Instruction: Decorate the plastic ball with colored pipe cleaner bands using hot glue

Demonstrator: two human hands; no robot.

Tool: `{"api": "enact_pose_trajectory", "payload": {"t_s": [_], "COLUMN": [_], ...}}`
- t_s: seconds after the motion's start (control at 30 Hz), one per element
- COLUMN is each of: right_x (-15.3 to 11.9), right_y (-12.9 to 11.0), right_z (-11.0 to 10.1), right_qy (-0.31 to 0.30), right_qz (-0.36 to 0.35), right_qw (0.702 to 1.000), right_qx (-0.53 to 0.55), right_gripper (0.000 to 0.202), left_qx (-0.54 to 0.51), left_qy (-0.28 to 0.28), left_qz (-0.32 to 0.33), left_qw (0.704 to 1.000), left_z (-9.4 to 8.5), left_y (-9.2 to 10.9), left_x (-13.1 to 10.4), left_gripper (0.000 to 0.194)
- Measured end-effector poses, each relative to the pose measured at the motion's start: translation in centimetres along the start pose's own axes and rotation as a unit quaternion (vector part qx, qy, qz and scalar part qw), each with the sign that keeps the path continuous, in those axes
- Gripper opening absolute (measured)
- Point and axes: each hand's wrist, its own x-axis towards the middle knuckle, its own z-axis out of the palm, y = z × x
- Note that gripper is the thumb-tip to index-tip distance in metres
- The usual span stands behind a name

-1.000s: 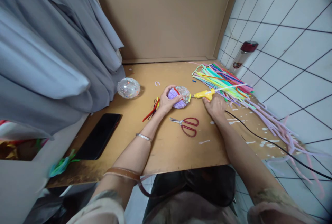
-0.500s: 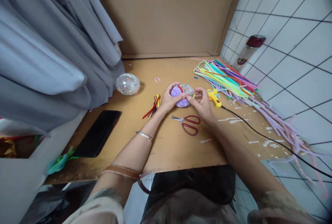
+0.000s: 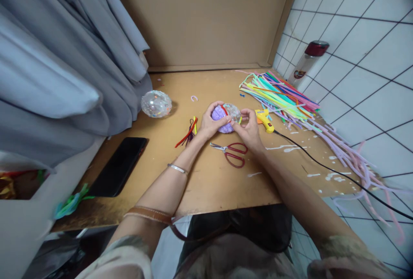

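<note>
Above the tan tabletop [image 3: 206,193], the left hand [image 3: 209,124] clamps the part-purple ball [image 3: 229,111], while the right hand [image 3: 250,131] pinches its right edge near red-handled scissors [image 3: 225,149].

- The left hand [image 3: 210,124] held the ball [image 3: 230,111] from its left side, thumb across the front.
- The right hand [image 3: 250,131] touched the ball's right side, fingers bent.
- Both arms [image 3: 292,193] slanted in toward the ball.

Craft corner; glue gun [image 3: 266,122], pipe cleaners [image 3: 279,98]
</note>
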Motion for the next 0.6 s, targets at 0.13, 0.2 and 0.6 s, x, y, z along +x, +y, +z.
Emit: {"api": "enact_pose_trajectory", "payload": {"t_s": [0.13, 0.2, 0.6], "right_x": [-0.03, 0.0, 0.12], "right_y": [-0.2, -0.15, -0.15], "right_z": [-0.02, 0.01, 0.36], "right_qy": [0.004, 0.005, 0.017], "right_qz": [0.003, 0.004, 0.025], "right_qw": [1.0, 1.0, 0.999], "right_qx": [-0.001, 0.0, 0.012], "right_gripper": [0.049, 0.05, 0.049], "left_qx": [0.008, 0.007, -0.064], "left_qy": [0.0, -0.002, -0.016], "left_qz": [0.002, 0.002, -0.011], "left_qw": [1.0, 1.0, 0.998], "left_z": [0.04, 0.04, -0.08], "left_y": [0.11, 0.21, 0.16], "left_x": [-0.01, -0.02, -0.25], "left_gripper": [0.068, 0.067, 0.06]}}
